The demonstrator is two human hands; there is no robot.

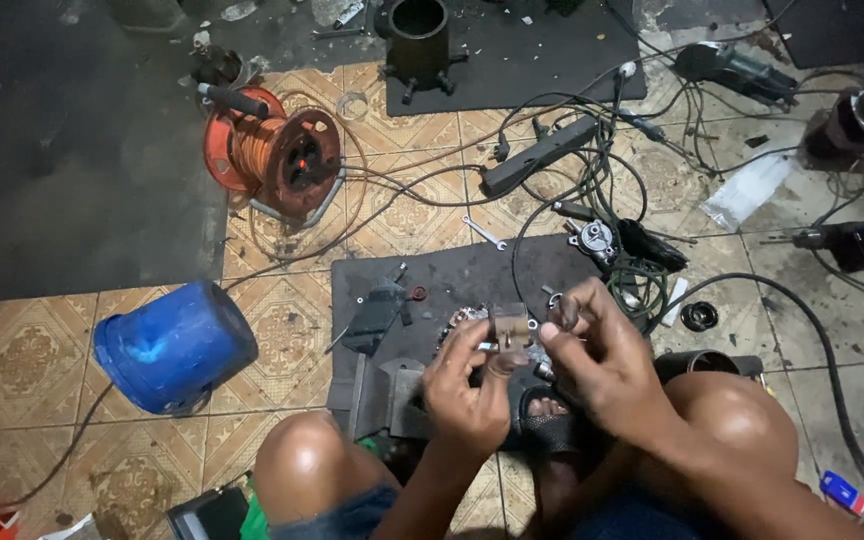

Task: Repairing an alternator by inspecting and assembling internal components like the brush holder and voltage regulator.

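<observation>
Metal part (512, 330), small & blocky w/ a grey-silver sheen, sits raised between a seated person's knees, above a dark rubber mat (452, 275) on patterned floor tile. Room is tight: cables crowd the mat's right edge, a blue bucket (174, 345) lies tipped at left, an orange cord reel (274, 150) stands well behind. Left hand (467, 395) curls shut under & round the part, fingertips on its lower left side. Right hand (602, 360) pinches its right edge, thumb & forefinger closed, the rest folded. A wrench (485, 233) lies beyond the mat's far edge.
</observation>
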